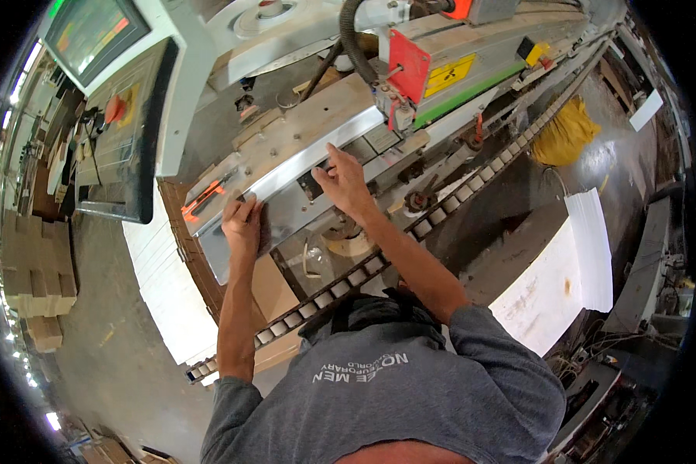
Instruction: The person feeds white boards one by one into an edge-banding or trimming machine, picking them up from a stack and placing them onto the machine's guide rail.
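My left hand (242,223) bends its fingers down together at the near edge of a long shiny metal guide strip (304,162) on the machine. Whatever lies under those fingertips is hidden. Farther right, my right hand (343,182) hovers by the strip, index finger stretched out and thumb apart, with nothing visible in it. Below the strip, a flat metal plate (282,226) extends toward me. An orange-handled tool (202,199) lies at the left end of the machine bed (297,124).
A control panel with a screen (96,35) stands at upper left. A red guard (407,66) rises beyond my right hand. A roller rail (363,271) crosses in front of my body. White panels (166,271) stand at left, more white panels (549,286) at right. A yellow sack (566,133) lies on the floor.
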The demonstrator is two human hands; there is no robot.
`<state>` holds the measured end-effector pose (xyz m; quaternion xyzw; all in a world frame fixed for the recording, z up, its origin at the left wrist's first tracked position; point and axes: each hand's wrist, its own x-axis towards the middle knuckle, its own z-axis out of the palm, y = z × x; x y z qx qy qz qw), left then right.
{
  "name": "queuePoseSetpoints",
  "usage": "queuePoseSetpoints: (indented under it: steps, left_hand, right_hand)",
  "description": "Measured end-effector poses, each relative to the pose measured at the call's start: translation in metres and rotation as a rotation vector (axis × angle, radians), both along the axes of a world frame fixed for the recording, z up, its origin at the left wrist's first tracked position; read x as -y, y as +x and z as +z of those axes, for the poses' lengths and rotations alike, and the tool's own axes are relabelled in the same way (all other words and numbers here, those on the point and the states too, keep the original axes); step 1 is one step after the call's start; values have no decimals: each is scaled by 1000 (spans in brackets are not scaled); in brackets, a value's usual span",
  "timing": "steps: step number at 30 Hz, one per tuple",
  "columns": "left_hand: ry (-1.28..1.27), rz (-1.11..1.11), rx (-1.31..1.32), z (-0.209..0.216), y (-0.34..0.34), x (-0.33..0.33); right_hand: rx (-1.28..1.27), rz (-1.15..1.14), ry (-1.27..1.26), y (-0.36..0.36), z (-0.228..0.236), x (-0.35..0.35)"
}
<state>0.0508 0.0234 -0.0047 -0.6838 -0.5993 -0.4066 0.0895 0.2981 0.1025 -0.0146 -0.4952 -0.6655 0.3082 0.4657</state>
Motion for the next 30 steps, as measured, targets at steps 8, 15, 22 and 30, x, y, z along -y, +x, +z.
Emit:
queuePoseSetpoints:
  steps: [8, 15, 22, 30]
  left_hand:
    - [-50, -57, 18, -10, 77, -59]
    - [-41, -105, -16, -6, 132, -95]
    - [-148, -183, 21, -5, 172, -102]
    - [81, -249, -112, -17, 171, -91]
  right_hand:
    - [-82, 189, 166, 127, 6, 12]
    - [178, -411, 45, 375, 46, 63]
    - [1029, -1003, -230, 669, 5, 138]
    - [1050, -1037, -433, 742, -1, 180]
